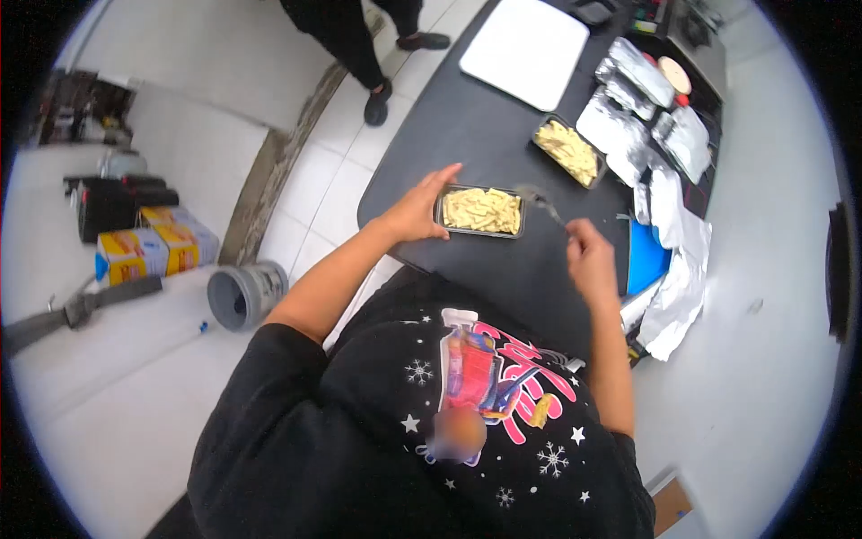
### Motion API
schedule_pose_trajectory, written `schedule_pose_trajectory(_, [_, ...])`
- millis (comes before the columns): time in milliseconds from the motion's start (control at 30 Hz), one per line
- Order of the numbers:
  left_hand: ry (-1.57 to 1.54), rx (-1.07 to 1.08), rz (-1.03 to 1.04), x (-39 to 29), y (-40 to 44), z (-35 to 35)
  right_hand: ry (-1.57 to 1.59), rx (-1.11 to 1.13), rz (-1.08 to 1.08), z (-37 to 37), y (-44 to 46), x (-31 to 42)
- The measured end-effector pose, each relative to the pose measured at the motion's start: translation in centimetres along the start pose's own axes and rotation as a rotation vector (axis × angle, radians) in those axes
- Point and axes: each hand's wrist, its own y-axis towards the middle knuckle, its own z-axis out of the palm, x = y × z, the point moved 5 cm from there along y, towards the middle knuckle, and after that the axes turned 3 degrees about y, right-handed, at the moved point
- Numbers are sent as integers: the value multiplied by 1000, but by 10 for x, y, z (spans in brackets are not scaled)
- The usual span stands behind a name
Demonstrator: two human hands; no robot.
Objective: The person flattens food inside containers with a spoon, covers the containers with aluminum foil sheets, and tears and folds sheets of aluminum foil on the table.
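tray (489,234) lies between the hands (417,210) (590,259), touching the left.

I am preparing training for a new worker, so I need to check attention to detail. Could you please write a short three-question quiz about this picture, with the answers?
1. What does the right hand hold? (a) crumpled silver foil; (b) a thin silvery metal utensil; (c) a round grey bucket.
2. True or false: the left hand is touching the large white flat board.
3. How many black rectangular trays show pale-yellow food pieces on the dark table?

Key:
1. b.
2. False; it holds one end of the nearer tray.
3. Two; the other tray stands farther away.
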Motion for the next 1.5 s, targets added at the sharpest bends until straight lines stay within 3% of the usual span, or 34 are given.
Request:
schedule_pose_trajectory(100, [-5,2,-1,3,3,1,-116,-136,-100,30,-38,-8])
schedule_pose_trajectory(200, [-36,19,78,-5,-2,-2,-196,-178,-12,54,-55,7])
schedule_pose_trajectory(400, [-17,38,147,-9,6,-3,-275,-154,-74,94,-49,12])
schedule_pose_trajectory(600, [-21,11,170,-8,2,-3,-281,-249,-55,72,-50,24])
schedule_pose_trajectory(700, [-24,-3,162,-5,3,-2,-302,-146,-86,88,-41,15])
schedule_pose_trajectory(1267, [-17,16,122,-6,2,-3,-355,-234,-33,61,-44,-6])
schedule_pose_trajectory(1500, [-52,12,123,-5,1,-3,-279,-180,-47,45,-56,21])
